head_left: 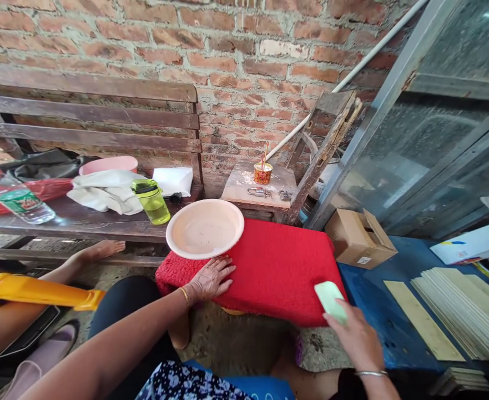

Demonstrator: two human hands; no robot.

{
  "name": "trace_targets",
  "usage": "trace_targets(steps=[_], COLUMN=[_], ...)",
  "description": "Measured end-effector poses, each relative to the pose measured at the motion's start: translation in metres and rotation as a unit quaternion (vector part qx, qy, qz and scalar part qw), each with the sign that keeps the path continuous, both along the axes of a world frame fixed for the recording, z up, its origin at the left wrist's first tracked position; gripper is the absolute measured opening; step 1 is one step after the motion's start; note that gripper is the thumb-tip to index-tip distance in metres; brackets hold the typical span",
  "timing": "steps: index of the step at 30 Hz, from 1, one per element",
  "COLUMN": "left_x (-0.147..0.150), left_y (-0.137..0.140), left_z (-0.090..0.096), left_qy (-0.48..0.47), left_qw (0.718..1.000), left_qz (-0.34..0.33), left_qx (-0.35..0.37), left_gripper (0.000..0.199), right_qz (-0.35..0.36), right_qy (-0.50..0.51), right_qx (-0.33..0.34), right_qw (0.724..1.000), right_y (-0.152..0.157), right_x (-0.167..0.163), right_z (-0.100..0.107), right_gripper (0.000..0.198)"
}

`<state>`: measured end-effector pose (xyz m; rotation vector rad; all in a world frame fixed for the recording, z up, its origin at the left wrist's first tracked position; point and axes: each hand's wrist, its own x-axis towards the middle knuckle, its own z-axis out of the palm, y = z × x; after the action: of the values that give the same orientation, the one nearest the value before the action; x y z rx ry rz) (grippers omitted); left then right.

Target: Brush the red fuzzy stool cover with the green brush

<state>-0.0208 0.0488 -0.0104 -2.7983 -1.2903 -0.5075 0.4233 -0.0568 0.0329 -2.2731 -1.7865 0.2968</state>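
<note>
On the red-covered stool (277, 266), near its left front corner, the left hand (211, 279) lies flat, fingers spread, palm pressed to the cloth. Just behind it, touching the fingertips or nearly so, a pale round basin (205, 228) sits at the stool's back left corner, overhanging the edge. At the right front corner, the right hand (354, 336) pinches a pale green bar (331, 300) between thumb and fingers, the bar resting against the cloth. Beyond the stool's left edge, a wooden bench (81, 219) carries a green bottle (152, 201).
</note>
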Motion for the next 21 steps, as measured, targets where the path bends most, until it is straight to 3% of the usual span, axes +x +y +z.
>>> trace_targets(steps=[3, 6, 8, 10, 13, 15, 18, 21], left_x=[0.001, 0.001, 0.000, 0.000, 0.000, 0.000, 0.000, 0.000], left_y=[0.000, 0.001, 0.001, 0.002, 0.002, 0.002, 0.002, 0.002], left_z=[0.002, 0.002, 0.002, 0.001, 0.001, 0.001, 0.001, 0.000], left_qy=[0.013, 0.013, 0.007, -0.002, -0.010, -0.013, -0.022, -0.028], left_qw=[1.000, 1.000, 1.000, 1.000, 1.000, 1.000, 1.000, 1.000], left_qz=[-0.001, -0.003, -0.001, 0.001, 0.000, -0.002, -0.005, -0.003], left_qx=[-0.007, -0.010, -0.011, -0.011, -0.007, -0.001, -0.003, -0.013], left_gripper=[0.042, 0.042, 0.041, 0.041, 0.040, 0.040, 0.040, 0.040], right_qz=[-0.186, -0.210, -0.131, -0.003, 0.165, 0.206, 0.158, -0.012], right_qy=[-0.022, -0.024, -0.006, 0.002, -0.023, -0.044, -0.036, -0.011], right_qx=[-0.022, 0.000, 0.041, 0.069, 0.070, 0.067, 0.061, 0.041], right_qw=[0.982, 0.977, 0.991, 0.998, 0.984, 0.975, 0.985, 0.999], right_y=[-0.011, -0.015, -0.012, -0.007, -0.001, -0.001, -0.006, -0.017], right_x=[0.061, 0.059, 0.023, -0.027, -0.089, -0.101, -0.066, 0.006], right_z=[0.007, 0.013, 0.013, 0.011, 0.004, -0.001, -0.005, -0.006], right_gripper=[0.069, 0.078, 0.074, 0.063, 0.048, 0.048, 0.049, 0.059])
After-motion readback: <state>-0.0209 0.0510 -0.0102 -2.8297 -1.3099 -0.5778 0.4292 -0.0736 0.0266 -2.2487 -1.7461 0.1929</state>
